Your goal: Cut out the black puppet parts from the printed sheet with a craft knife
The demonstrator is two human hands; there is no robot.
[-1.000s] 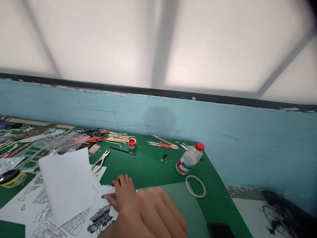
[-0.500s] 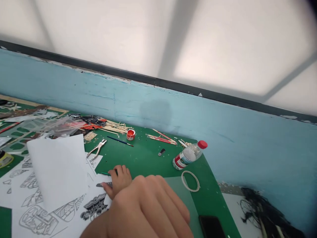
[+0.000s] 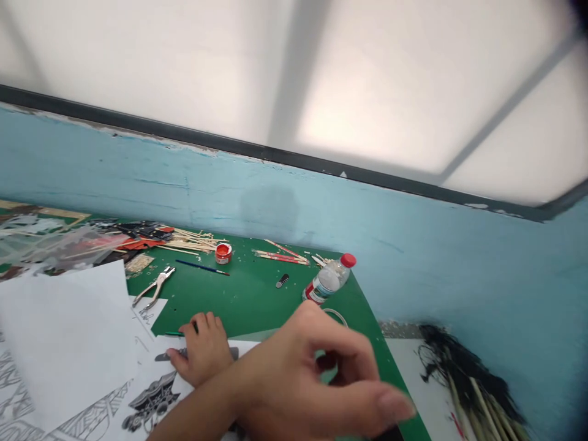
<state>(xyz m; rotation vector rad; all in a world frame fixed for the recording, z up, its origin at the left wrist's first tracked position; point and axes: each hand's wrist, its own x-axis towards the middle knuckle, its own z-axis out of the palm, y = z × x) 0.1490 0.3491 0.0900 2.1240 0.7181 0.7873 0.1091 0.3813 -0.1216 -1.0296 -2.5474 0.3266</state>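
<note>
My left hand [image 3: 316, 373] is close to the camera and reaches across to the right. Its fingers are curled and bent towards the outstretched thumb; whatever may be inside them is hidden. Behind its forearm, my right hand [image 3: 206, 352] rests on printed paper sheets [image 3: 147, 346], fingers curled over a thin green stick [image 3: 173, 334]. Beneath that hand a grey elongated shape [image 3: 234, 353] shows on both sides; I cannot tell whether it is printed or solid. A dark printed drawing [image 3: 154, 401] lies close by. Part of a white ring [image 3: 337, 315] shows beyond my left hand.
Pliers [image 3: 156, 286], a paintbrush [image 3: 202, 267], a red paint pot [image 3: 223, 253] and red-marked sticks [image 3: 282, 257] lie on the green table [image 3: 248, 300]. A red-capped bottle [image 3: 328, 280] leans near the right edge. Bundled dark-topped stems [image 3: 478, 386] lie beyond. The blue wall [image 3: 321, 214] stands behind.
The view has swung right, so things on the table appear further left. My left hand has moved right and turned, showing its thumb and curled forefinger. My right hand stays on the paper.
</note>
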